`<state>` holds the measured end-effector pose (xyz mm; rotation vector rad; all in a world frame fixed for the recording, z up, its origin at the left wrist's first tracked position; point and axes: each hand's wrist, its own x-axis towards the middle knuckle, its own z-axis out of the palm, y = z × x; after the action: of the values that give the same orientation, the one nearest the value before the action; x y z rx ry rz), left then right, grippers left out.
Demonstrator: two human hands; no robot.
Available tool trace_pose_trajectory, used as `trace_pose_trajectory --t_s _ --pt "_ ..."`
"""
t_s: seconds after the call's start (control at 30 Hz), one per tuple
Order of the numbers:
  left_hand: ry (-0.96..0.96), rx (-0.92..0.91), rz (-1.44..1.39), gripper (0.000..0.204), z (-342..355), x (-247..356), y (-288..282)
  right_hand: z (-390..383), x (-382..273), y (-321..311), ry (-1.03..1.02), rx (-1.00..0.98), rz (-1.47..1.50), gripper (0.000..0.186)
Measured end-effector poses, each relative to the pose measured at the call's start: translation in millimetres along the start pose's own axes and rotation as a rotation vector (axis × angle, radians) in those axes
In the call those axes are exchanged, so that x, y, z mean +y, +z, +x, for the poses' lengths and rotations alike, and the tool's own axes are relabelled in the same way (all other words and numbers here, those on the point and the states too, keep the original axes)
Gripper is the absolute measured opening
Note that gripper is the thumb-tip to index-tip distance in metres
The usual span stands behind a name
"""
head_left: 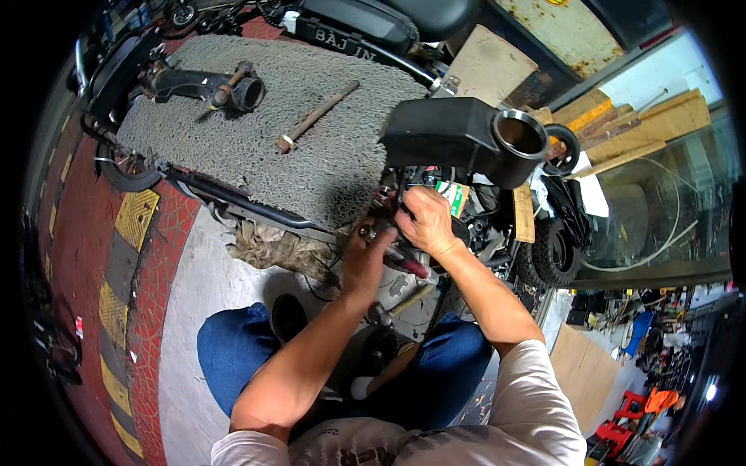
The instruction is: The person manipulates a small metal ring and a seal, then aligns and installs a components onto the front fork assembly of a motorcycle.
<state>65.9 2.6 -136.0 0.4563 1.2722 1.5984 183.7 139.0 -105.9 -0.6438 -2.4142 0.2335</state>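
My left hand (363, 260) is closed around a metal piece with a round end, partly hidden by the fingers. Close beside it, my right hand (427, 220) is closed, fingers curled inward at a dark part I cannot make out. Both work low at the near right corner of a grey looped mat (256, 155). A tool with a red handle (412, 267) shows just below the hands. Above them juts a black box-shaped frame arm (439, 132) ending in an open round metal tube (521, 136). A long rusty bolt (318, 116) lies on the mat.
A black clamp-like metal part (206, 89) rests on the mat's far left. To the right are wooden boards (637, 128), small black tyres (553, 252) and a glass panel (641, 210). A crumpled cloth (280, 247) hangs below the mat. A black seat (420, 15) is at the back.
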Motion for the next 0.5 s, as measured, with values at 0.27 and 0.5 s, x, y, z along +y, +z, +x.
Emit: trace_pose_trajectory --t_s 0.27,0.5 --pt "-0.019 -0.187 0.258 0.066 -16 39 22 9 22 -11 -0.097 -0.016 0.067 0.02" --pt "-0.006 -0.236 0.298 0.073 -26 31 37 14 31 -37 -0.245 -0.135 -0.023 0.027"
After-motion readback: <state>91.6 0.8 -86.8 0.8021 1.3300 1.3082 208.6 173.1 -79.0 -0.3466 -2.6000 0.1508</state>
